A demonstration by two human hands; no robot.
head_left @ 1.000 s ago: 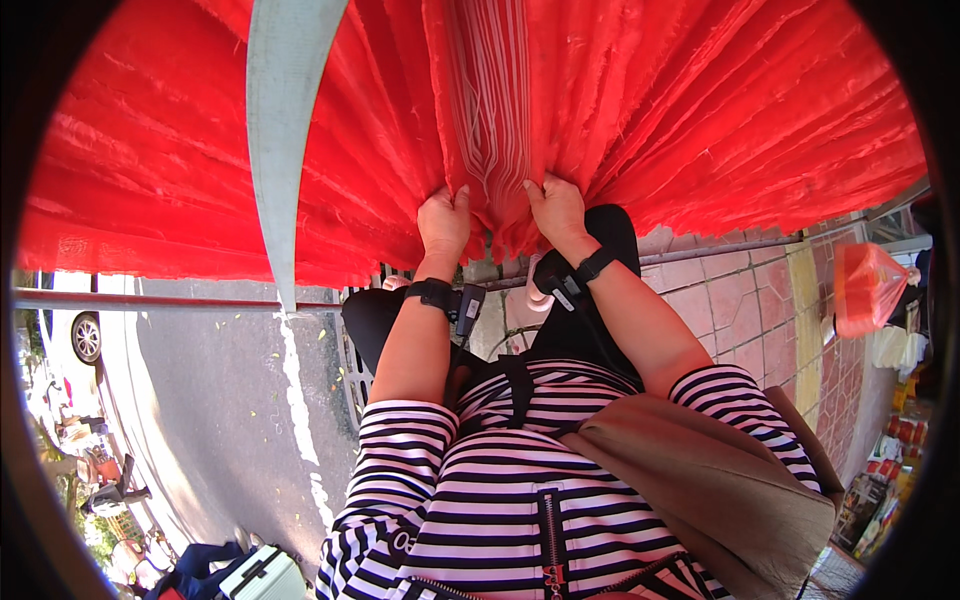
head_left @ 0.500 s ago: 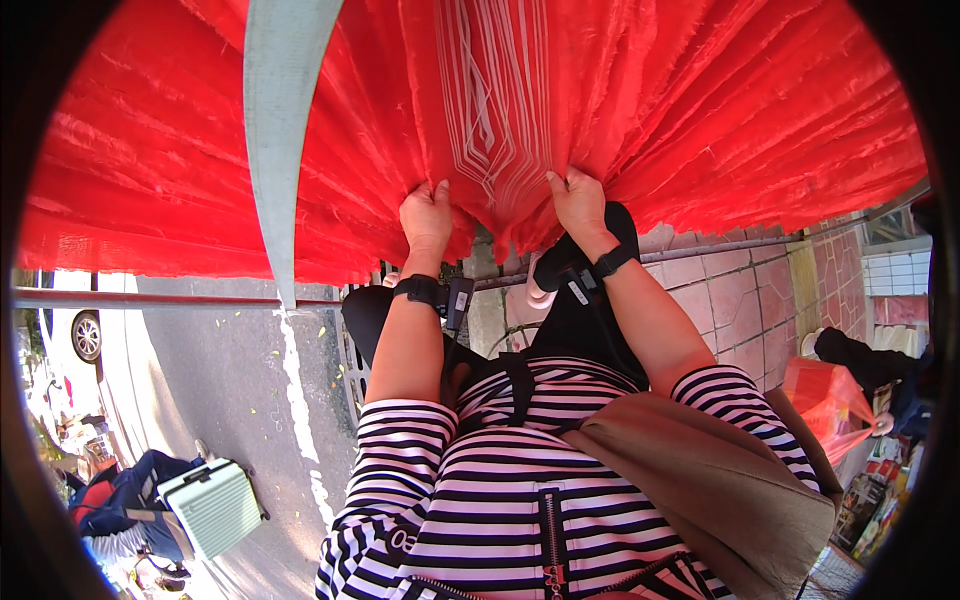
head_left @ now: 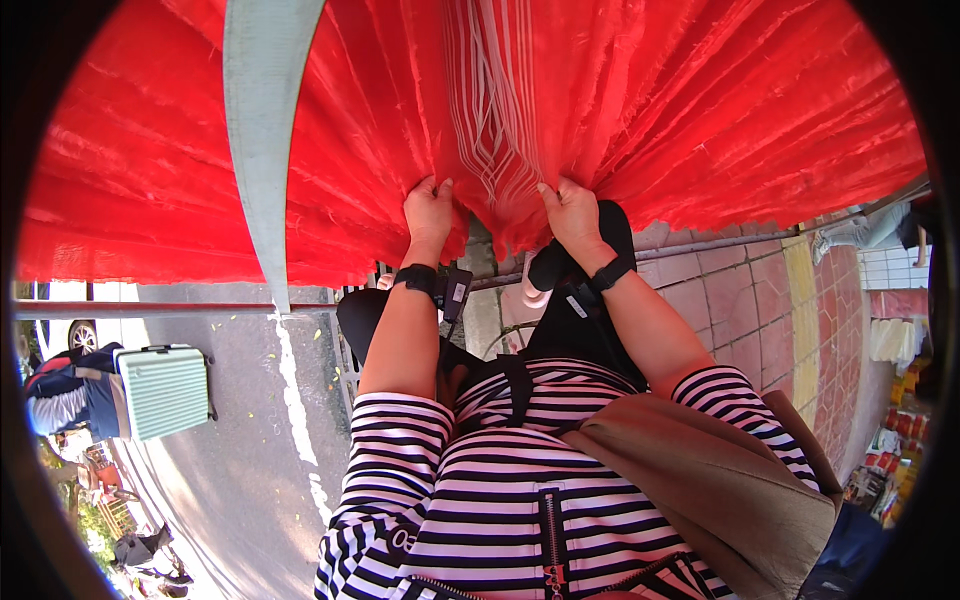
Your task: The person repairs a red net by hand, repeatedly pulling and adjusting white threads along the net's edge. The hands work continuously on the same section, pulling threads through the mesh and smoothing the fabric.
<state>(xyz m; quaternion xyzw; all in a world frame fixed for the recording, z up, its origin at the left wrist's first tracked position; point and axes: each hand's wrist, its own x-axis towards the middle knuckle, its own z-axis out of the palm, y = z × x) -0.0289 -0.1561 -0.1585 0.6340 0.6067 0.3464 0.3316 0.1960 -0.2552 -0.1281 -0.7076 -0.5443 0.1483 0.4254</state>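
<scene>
A broad red cloth point(head_left: 680, 120), drawn into many folds with a frayed lower edge, fills the top of the view. White cords point(head_left: 488, 110) run down its middle and bunch into zigzags near the bottom. On the left side of the cords, my left hand point(head_left: 429, 214) is closed on the gathered cloth, thumb and fingertips partly sunk in the folds. Opposite it, my right hand point(head_left: 573, 214) pinches the cloth just right of the cords. Some fingers of both hands are hidden by the fabric. Each wrist has a dark band.
A grey curved strip point(head_left: 262, 130) stands in front of the cloth at left. A metal rail point(head_left: 170, 308) runs below the hem. On the left road are a pale green suitcase point(head_left: 165, 392) beside a person and a parked car; right lies pink paving point(head_left: 720, 300).
My hands have come slightly closer together, narrowing the corded strip between them. The suitcase and the person beside it have moved up the view. A translucent red bag has left the right side.
</scene>
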